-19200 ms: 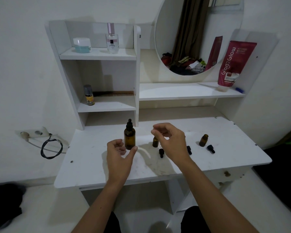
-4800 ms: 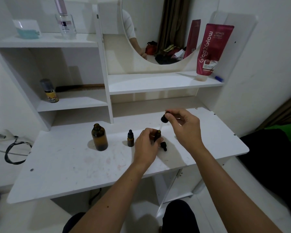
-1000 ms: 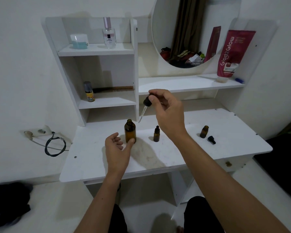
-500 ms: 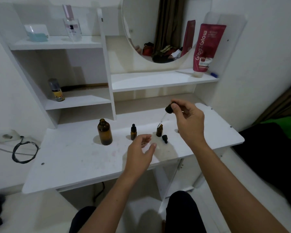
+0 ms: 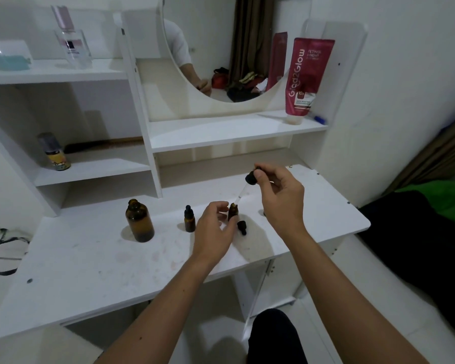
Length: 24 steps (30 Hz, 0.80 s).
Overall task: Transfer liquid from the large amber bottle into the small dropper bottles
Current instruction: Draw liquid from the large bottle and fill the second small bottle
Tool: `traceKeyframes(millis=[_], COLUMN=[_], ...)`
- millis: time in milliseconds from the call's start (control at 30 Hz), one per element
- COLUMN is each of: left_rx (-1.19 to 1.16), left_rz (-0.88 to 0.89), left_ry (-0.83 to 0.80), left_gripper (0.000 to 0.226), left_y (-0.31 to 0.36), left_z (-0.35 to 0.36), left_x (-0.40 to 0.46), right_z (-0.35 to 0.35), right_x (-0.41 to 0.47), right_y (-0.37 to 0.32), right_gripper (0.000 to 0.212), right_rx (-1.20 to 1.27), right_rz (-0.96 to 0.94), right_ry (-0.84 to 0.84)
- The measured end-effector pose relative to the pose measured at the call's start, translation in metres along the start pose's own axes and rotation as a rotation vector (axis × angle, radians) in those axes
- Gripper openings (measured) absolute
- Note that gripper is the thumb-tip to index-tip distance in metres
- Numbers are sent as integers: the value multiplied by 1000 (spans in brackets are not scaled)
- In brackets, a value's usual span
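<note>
1. Head view, the only one we've got. Our right hand point(image 5: 279, 198) is up over the white laminate worktop point(image 5: 90, 261), fingers point(image 5: 259, 177) pinching the black rubber bulb of the glass pipette dropper point(image 5: 247, 183).
2. The relation that matters: the pipette's long axis slants down and to the left from the bulb, and its clear tip sits just above and a touch left of the mouth of the open small amber glass dropper bottle point(image 5: 233, 212). So the bottle lies down-left of the pinching fingers, and the tip looks not quite in the neck yet.
3. Our left hand point(image 5: 213, 232) is the nearer one to that bottle. It's right beside it, thumb and fingertips loosely curled toward the body; we honestly can't tell if they're touching the glass or only framing it.
4. That bottle's loose black dropper cap point(image 5: 242, 227) lies on its side just in front of it.
5. The large amber glass bottle point(image 5: 139, 222) stands upright and uncapped well to the left, with a capped small amber dropper bottle point(image 5: 189, 219) between it and our left hand.
6. Our guess: next is lining the tip up over the neck, then squeezing.
</note>
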<state>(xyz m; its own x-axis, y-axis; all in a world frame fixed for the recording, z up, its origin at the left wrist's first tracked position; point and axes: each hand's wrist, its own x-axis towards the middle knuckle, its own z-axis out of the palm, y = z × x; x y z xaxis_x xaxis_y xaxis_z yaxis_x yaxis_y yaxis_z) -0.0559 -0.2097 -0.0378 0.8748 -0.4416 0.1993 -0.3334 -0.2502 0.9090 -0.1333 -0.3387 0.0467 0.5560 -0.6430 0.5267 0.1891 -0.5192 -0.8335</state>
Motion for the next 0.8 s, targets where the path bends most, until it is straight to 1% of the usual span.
traceKeyframes(millis=[100,233,367,467,633,800], left_rx=[12,16,17,18,29,33], left_rz=[26,41,54,53,64,54], left_ry=[5,4,3,-3,-3,-2], left_gripper=[25,20,19,18,16,16], left_y=[-2,-5,-10,-10,-10,-11], left_z=[3,4,3,3,3,5], left_x=[5,8,9,9,10,11], right_z=[4,7,11,15,18,20], right_x=[0,0,-4,-7,-4,-5], right_y=[3,12,17,20,20,21], right_gripper=[15,15,13,9,13,10], right_rx=[-15,-45,-58,-91,-171,-151], right_rz=[-55,-79,-49,-68,-139,-107], right_ry=[-19,-45,-123,-179,-168,-194])
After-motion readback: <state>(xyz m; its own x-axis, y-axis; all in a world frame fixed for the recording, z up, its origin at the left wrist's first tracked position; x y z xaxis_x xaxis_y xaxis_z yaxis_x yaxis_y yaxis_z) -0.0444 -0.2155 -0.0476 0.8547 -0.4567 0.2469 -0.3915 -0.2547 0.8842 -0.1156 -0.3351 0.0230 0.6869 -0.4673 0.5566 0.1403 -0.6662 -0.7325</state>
